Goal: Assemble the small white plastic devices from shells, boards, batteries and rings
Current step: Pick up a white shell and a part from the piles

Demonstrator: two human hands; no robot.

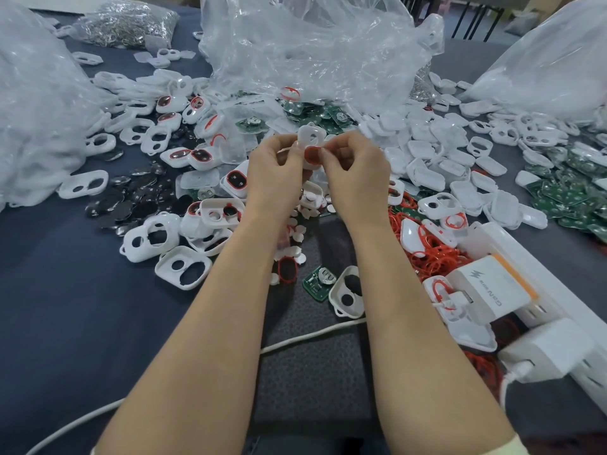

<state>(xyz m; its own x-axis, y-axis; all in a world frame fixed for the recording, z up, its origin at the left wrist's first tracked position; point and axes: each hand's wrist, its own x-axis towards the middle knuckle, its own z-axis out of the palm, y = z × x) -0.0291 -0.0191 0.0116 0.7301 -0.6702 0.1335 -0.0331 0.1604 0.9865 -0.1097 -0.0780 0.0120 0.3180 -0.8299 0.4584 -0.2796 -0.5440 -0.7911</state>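
Observation:
My left hand and my right hand meet above the middle of the table, both pinching one white shell held upright. A red ring sits at the shell's lower opening between my fingertips. Below the hands lie white round discs, a green board and a shell with black inserts. Loose red rings are heaped at the right. Black oval pads lie at the left.
Crumpled clear plastic bags fill the back, with more bags at the left and right. Piles of white shells and green boards spread right. A white power strip with chargers sits near right. A white cable crosses under my forearms.

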